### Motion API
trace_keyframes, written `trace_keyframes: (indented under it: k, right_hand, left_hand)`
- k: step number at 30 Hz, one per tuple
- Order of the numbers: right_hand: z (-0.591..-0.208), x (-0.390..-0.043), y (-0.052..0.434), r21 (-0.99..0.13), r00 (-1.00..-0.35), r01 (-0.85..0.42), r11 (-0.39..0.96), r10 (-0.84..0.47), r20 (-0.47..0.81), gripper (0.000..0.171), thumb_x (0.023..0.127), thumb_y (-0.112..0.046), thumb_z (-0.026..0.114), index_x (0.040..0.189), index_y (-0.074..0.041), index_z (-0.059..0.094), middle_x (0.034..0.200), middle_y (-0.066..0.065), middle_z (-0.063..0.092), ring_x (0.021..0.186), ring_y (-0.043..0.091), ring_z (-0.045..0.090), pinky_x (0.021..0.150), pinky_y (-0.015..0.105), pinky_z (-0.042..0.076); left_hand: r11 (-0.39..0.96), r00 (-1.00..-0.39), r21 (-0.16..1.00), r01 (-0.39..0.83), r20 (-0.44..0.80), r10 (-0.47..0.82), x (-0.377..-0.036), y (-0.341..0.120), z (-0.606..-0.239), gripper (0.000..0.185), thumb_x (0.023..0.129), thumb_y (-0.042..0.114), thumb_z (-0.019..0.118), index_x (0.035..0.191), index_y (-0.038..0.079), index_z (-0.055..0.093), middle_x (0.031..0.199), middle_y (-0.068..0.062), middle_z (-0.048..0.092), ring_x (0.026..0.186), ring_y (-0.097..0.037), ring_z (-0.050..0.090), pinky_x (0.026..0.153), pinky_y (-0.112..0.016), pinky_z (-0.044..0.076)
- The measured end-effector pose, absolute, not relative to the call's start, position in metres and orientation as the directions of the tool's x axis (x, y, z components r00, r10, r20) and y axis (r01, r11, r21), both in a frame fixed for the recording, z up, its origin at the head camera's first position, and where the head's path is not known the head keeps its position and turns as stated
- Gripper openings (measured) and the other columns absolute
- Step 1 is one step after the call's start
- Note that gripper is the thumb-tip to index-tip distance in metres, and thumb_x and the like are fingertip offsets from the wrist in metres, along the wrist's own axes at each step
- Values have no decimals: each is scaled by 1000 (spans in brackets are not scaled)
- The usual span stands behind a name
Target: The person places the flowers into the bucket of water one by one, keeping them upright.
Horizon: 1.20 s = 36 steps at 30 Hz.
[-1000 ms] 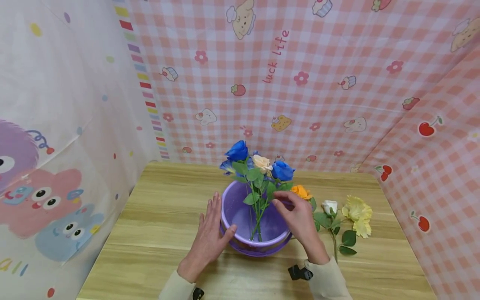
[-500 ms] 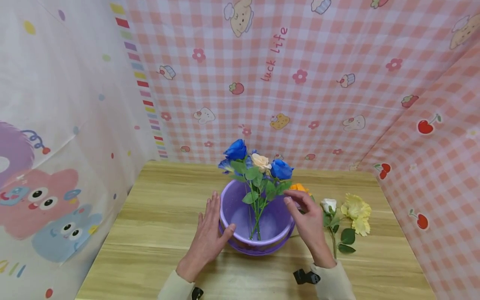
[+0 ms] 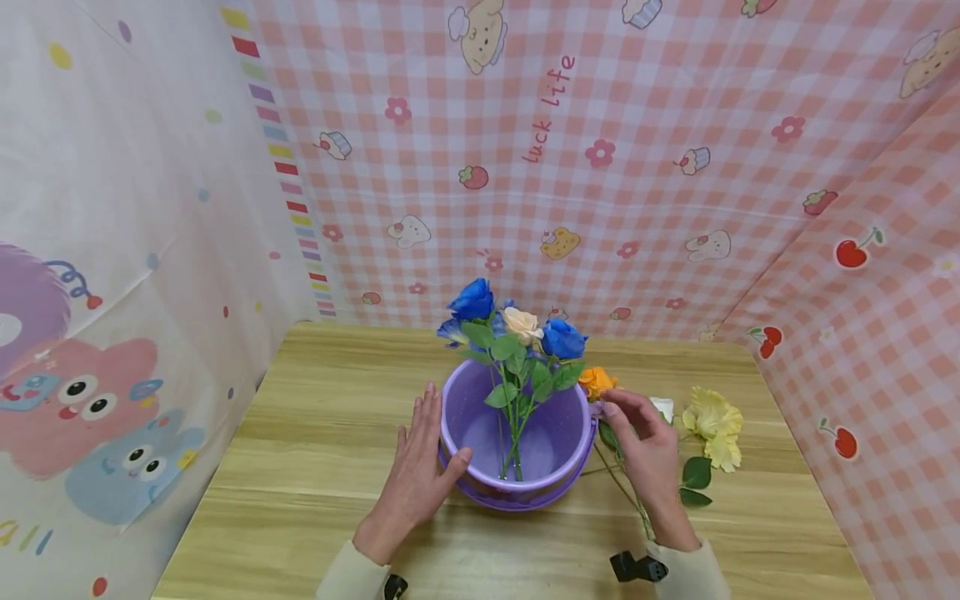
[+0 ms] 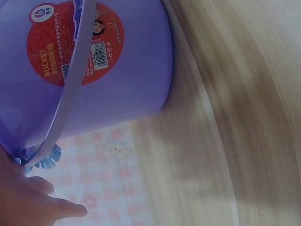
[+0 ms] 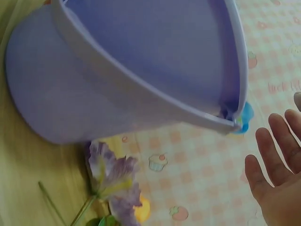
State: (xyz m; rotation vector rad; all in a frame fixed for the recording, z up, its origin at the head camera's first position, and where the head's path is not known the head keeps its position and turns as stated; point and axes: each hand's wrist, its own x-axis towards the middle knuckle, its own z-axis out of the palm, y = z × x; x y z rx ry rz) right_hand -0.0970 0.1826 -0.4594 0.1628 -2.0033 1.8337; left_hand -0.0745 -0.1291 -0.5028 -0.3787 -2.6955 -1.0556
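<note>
Head view: flat, relaxed left hand (image 3: 415, 475) steadies light purple plastic bucket (image 3: 558, 479) at wooden table (image 3: 315, 433) centre, open right hand (image 3: 647, 450) reaching for soft, fragile purple artificial flower (image 5: 110, 176) just beside it; best pinched by its stem.

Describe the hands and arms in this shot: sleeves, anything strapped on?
Both hands are bare, without gloves or rings that show. The left hand and right hand come out of cream long sleeves with close cuffs. A small black camera mount sits at the right wrist, and another at the left.
</note>
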Motion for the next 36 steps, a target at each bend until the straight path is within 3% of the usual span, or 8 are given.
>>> trace_keyframes:
  k: [15,20,28,36]
  right_hand:
    - [-475,-88,216,-966,-913,-233,108,319,256,23,101,-5,65,119,10,69,107,-2,76,103,12,70,87,15,55]
    - [-483,-89,225,-971,-909,-234,49,343,236,23,101,-2,64,117,14,67,104,0,77,101,11,71,87,17,56]
    - [-502,-86,237,-995,-904,-103,-15,418,87,34,103,-14,65,122,14,63,101,-4,77,96,8,71,85,19,58]
    - [-522,-86,244,-960,-884,-95,-262,466,-40,22,101,-9,66,116,8,68,98,0,79,93,9,75,87,22,59]
  left_hand:
    - [707,-944,634,312,287,159,-74,-129,-502,91,102,55,51,166,5,12,174,-7,4,157,-37,10,114,-77,18]
    - [703,-945,639,311,286,157,-74,-130,-502,91,102,55,52,166,5,13,174,-7,4,157,-38,10,114,-77,18]
    - [703,-948,643,304,276,157,-73,-129,-501,91,102,55,52,167,8,10,174,-6,3,158,-35,8,116,-75,15]
    - [704,-950,643,300,272,156,-73,-129,-501,91,101,55,51,167,8,10,174,-8,3,158,-35,7,116,-75,14]
